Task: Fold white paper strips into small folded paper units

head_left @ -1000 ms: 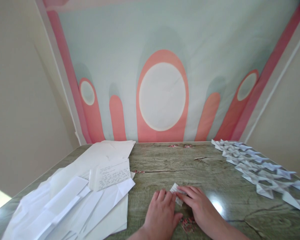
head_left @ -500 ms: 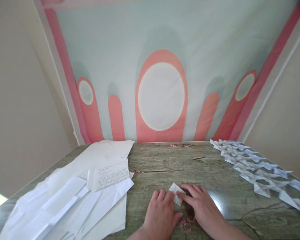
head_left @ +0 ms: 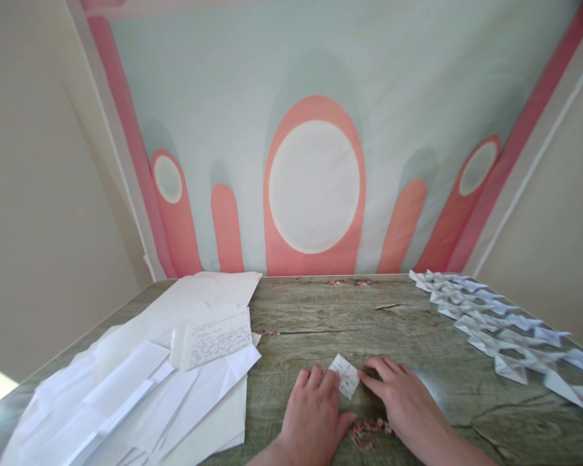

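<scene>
A small folded piece of white paper [head_left: 346, 375] with handwriting lies on the green wood-grain table [head_left: 369, 317], near its front middle. My left hand [head_left: 313, 411] rests flat beside it on the left, with the fingertips pressed on the paper's left edge. My right hand [head_left: 403, 404] lies flat on the table to the right, fingers stretched out, their tips touching the paper's right edge.
A loose pile of white sheets [head_left: 140, 382], one with handwriting [head_left: 216, 336], covers the table's left side. Several folded paper shapes [head_left: 495, 323] run in a row along the right edge. A patterned wall stands behind the table.
My right hand has slid a little to the right off the folded paper, so more of the paper shows. My left hand has stayed in place.
</scene>
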A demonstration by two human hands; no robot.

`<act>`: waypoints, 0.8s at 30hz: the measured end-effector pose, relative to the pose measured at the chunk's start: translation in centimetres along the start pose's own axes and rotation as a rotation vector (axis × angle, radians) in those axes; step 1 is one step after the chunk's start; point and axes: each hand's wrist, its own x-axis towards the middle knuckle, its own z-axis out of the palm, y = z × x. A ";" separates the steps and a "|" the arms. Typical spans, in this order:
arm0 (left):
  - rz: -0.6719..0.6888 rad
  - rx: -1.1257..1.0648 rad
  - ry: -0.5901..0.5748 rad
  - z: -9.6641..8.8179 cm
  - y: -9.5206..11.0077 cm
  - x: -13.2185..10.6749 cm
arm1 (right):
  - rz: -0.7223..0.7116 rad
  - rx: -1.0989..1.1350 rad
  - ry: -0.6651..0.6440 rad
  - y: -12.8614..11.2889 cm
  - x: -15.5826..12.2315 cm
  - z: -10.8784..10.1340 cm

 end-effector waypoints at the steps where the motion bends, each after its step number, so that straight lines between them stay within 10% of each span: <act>1: 0.000 0.002 0.004 0.0 0.0 0.0 | 0.000 0.011 -0.008 0.1 0.0 0.0; 24: -0.029 -0.033 0.019 -0.1 0.0 -0.1 | -0.169 0.090 0.025 -1.1 0.8 2.1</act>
